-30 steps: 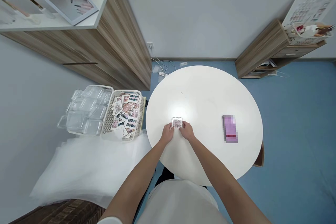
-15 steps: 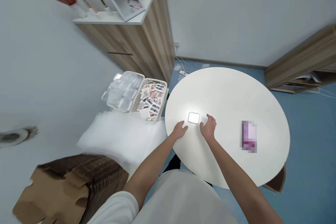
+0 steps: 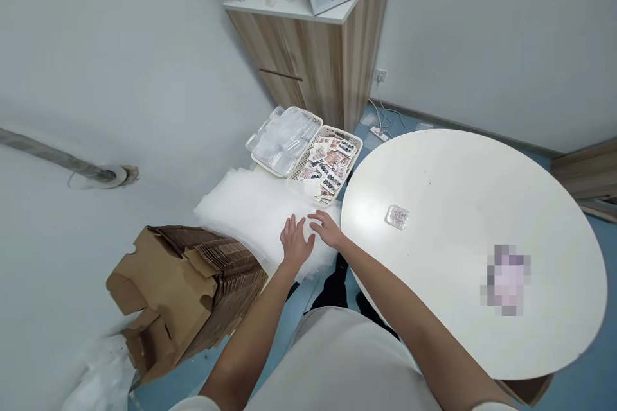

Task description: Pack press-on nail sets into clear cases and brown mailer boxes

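White sheets [image 3: 241,205] lie stacked left of the table [image 3: 463,173], both hands over the stack's right end. Left hand [image 3: 295,243]: fingers spread, thumb out, nothing held. Right hand [image 3: 326,229] just beside it: fingers half-open, slightly curled, nothing held. Hard to tell whether either touches the sheets. Small clear box [image 3: 397,217] on table. Basket [image 3: 304,155] with cards [image 3: 332,159] behind stack, folded cardboard [image 3: 168,289] at its front left.
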Action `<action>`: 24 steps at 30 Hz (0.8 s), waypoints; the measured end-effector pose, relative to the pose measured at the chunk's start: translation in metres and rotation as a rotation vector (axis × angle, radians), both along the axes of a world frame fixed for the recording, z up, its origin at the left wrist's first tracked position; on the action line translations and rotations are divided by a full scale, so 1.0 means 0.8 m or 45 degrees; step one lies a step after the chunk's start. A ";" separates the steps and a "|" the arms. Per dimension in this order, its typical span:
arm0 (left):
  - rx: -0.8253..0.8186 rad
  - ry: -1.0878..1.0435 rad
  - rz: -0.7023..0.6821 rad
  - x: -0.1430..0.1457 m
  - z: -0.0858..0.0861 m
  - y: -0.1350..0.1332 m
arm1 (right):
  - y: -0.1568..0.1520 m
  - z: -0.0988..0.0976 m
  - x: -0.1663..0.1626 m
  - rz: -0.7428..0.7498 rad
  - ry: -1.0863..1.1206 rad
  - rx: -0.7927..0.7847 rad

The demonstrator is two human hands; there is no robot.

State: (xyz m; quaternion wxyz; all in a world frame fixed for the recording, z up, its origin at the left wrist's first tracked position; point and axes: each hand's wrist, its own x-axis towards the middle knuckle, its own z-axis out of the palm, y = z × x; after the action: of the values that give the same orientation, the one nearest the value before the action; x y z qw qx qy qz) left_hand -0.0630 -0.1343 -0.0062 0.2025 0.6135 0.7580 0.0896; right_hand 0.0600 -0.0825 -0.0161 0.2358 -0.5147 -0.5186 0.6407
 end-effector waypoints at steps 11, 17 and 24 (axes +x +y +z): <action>-0.032 -0.664 0.598 0.013 0.003 -0.015 | 0.018 0.001 -0.030 -0.139 -0.131 0.124; -0.375 -1.638 1.476 0.040 0.034 -0.015 | 0.026 0.043 0.022 -0.268 -0.160 0.614; 0.127 -1.994 0.990 0.092 0.064 0.036 | -0.023 0.100 0.180 -0.649 -0.334 0.936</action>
State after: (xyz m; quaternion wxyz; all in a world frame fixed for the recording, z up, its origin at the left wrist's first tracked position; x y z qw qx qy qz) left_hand 0.0108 -0.1052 0.0449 0.5928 0.0819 0.5516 0.5810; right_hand 0.2037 -0.1007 0.0643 0.4848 -0.5847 -0.5938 0.2655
